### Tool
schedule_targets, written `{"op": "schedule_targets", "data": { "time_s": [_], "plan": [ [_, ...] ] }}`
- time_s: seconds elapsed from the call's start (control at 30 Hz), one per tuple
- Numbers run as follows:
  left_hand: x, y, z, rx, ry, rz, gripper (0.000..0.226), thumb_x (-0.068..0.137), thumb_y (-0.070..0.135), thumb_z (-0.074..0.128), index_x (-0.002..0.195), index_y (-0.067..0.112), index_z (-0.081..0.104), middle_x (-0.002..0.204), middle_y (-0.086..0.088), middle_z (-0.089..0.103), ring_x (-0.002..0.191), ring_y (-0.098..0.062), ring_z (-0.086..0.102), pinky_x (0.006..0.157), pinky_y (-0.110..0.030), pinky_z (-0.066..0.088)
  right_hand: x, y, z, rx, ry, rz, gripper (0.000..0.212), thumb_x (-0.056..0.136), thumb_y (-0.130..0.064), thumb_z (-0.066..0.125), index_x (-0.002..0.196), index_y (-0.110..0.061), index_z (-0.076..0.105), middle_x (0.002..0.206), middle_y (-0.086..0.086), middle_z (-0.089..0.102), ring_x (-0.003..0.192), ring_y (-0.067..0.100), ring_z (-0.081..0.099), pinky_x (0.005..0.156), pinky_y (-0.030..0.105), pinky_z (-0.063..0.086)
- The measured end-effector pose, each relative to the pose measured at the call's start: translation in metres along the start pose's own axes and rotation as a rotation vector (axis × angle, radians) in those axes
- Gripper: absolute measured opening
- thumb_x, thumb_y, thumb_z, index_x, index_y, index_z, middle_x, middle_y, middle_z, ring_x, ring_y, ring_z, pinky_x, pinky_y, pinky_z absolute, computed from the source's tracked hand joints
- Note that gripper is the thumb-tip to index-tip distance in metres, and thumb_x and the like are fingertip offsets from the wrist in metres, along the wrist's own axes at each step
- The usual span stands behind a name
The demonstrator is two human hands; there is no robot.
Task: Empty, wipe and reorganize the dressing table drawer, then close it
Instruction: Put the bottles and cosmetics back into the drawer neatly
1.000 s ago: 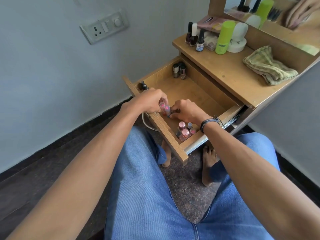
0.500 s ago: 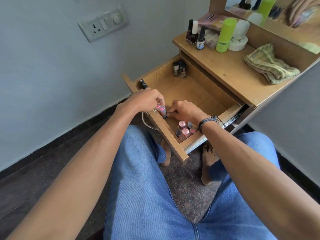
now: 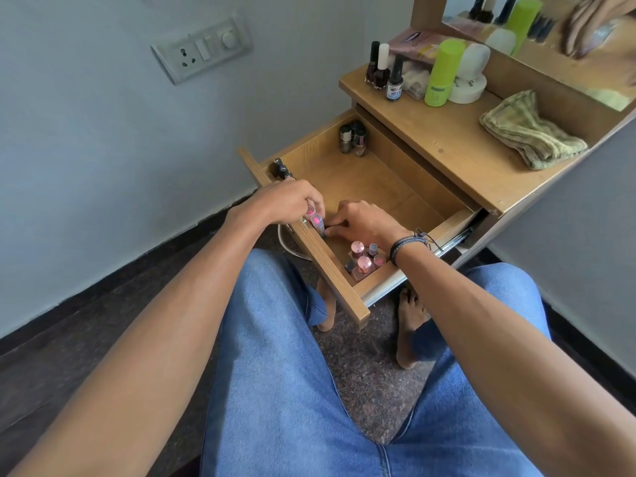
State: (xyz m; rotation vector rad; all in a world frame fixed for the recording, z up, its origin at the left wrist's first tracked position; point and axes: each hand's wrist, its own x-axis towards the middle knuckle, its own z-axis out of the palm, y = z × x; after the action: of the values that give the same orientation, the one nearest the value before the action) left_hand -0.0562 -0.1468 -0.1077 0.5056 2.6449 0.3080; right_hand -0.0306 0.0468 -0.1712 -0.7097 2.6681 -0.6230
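Note:
The wooden drawer (image 3: 385,187) of the dressing table stands pulled out over my knees. My left hand (image 3: 289,201) holds two clear pink-capped tubes (image 3: 315,220) upright against the drawer's front panel. My right hand (image 3: 361,223) reaches in beside them, its fingertips pinching the base of the nearer tube. Several pink nail polish bottles (image 3: 363,259) stand in the near right corner. Three dark bottles (image 3: 352,137) stand in the far corner. Black sticks (image 3: 282,168) lie at the left front corner.
On the table top (image 3: 447,139) stand dark nail polish bottles (image 3: 383,70), a green bottle (image 3: 440,74), a white jar (image 3: 469,77) and a folded green cloth (image 3: 530,132). A mirror (image 3: 550,36) rises behind. A switch plate (image 3: 201,48) is on the wall. My legs and bare feet are below.
Both hands have shifted slightly left toward the drawer's front panel with the tubes, and the tubes sit lower in the drawer. The other bottles have not moved.

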Motion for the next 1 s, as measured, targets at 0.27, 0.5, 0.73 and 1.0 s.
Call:
{"op": "schedule_targets", "data": {
  "time_s": [0.27,0.5,0.73,1.0],
  "plan": [
    [0.001,-0.002,0.003,0.012,0.004,-0.002,0.047,0.092,0.010,0.044,0.086,0.047,0.072,0.095,0.013,0.070,0.085,-0.011,0.063,0.072,-0.038,0.054,0.000,-0.002,0.003,0.014,0.010,0.000,0.028,0.097,-0.048,0.062,0.121,-0.036,0.072,0.102,-0.001,0.055,0.094,0.020,0.057,0.077,0.036,0.047],
    [0.003,-0.008,0.006,-0.013,-0.013,-0.006,0.052,0.091,0.000,0.040,0.096,0.040,0.073,0.102,0.013,0.068,0.094,-0.006,0.062,0.082,-0.039,0.054,-0.003,-0.005,0.002,0.021,0.012,0.007,0.028,0.098,-0.040,0.063,0.124,-0.034,0.071,0.108,0.001,0.059,0.100,0.021,0.058,0.080,0.036,0.047],
    [0.004,-0.006,0.007,-0.081,0.002,-0.010,0.035,0.097,0.006,0.051,0.105,0.033,0.072,0.101,0.015,0.068,0.098,-0.009,0.063,0.091,-0.046,0.053,-0.007,-0.004,-0.001,0.016,0.062,0.046,0.026,0.099,-0.030,0.063,0.124,-0.035,0.071,0.115,-0.001,0.064,0.104,0.023,0.062,0.085,0.036,0.051],
    [0.005,-0.005,0.002,-0.280,0.193,0.039,0.047,0.095,-0.003,0.043,0.108,0.033,0.072,0.110,0.016,0.069,0.100,-0.001,0.066,0.094,-0.039,0.055,-0.025,-0.001,-0.034,0.237,0.571,0.104,0.019,0.098,-0.020,0.065,0.114,-0.019,0.076,0.117,0.000,0.074,0.103,0.014,0.069,0.092,0.039,0.057]
  ]
}}
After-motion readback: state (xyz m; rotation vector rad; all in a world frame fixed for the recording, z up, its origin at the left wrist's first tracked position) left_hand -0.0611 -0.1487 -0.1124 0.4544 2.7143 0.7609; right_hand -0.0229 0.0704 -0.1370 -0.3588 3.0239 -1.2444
